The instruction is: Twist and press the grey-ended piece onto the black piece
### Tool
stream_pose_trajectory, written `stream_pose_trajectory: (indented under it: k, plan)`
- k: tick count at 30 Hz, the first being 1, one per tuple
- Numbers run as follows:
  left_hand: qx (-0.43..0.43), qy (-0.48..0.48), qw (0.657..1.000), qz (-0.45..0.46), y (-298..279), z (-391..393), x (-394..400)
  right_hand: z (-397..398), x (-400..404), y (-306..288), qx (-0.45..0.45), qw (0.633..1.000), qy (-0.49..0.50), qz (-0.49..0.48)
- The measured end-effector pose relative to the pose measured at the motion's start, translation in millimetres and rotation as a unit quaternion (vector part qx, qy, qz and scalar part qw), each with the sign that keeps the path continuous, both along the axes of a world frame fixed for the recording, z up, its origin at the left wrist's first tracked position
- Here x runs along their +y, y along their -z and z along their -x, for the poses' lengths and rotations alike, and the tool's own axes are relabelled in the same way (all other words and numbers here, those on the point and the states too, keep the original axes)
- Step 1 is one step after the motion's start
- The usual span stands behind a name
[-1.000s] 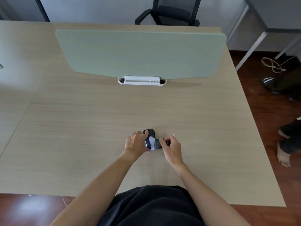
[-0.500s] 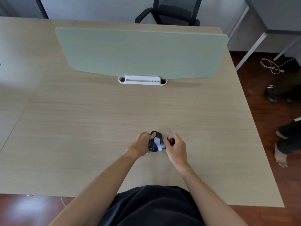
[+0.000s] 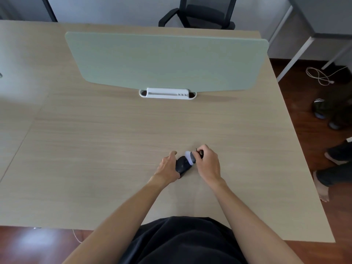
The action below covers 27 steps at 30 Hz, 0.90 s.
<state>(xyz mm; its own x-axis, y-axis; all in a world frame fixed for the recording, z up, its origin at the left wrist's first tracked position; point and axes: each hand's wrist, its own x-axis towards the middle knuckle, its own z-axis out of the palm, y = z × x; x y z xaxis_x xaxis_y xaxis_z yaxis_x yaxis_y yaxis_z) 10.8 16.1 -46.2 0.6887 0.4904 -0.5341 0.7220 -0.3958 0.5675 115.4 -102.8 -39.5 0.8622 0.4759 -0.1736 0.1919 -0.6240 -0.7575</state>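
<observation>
A small dark device (image 3: 182, 164) with a pale grey-white end (image 3: 188, 155) lies on the light wooden desk (image 3: 95, 149), a little ahead of my body. My left hand (image 3: 168, 166) grips its dark body from the left. My right hand (image 3: 207, 162) pinches the pale end together with a small black piece (image 3: 200, 153) at its top right. Most of the black piece is hidden by my right fingers.
A pale green divider panel (image 3: 167, 60) stands across the desk's far half in a white clamp base (image 3: 167, 93). A black office chair (image 3: 200, 14) sits behind it. On the right floor are a white cable (image 3: 320, 75), shoes and another person's feet (image 3: 323, 189).
The device has turned so its pale end points up and right. My hands shifted slightly right with it, and the right hand moved onto the pale end.
</observation>
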Motion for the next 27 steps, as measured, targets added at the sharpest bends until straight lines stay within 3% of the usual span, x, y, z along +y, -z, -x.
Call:
stream_pose_trajectory:
  k: [5, 9, 15, 19, 23, 27]
  plan:
    - [0.006, 0.038, 0.999, -0.018, -2.5, 2.6, 5.9, -1.4, 6.6, 0.4, 0.059, 0.997, -0.052, 0.01]
    - [0.005, 0.08, 0.996, -0.045, 0.7, 2.2, 9.6, -5.2, -2.8, 6.2, -0.016, 0.996, -0.024, 0.08]
    - [-0.012, 0.091, 0.99, -0.105, 3.1, 1.9, 1.2, 4.4, 3.4, 1.6, 0.096, 0.993, 0.025, -0.057]
    - [0.009, 0.054, 0.987, -0.148, 6.4, 2.4, -6.9, 5.5, 2.1, 8.4, 0.079, 0.997, 0.006, -0.002]
    - [0.01, 0.025, 0.993, -0.112, 9.0, 5.2, -3.9, -1.6, 0.1, 4.6, 0.031, 0.999, 0.018, -0.009]
    - [-0.017, 0.025, 0.999, -0.031, 4.9, 2.2, 5.8, -0.8, 7.3, -0.1, 0.112, 0.992, -0.009, -0.052]
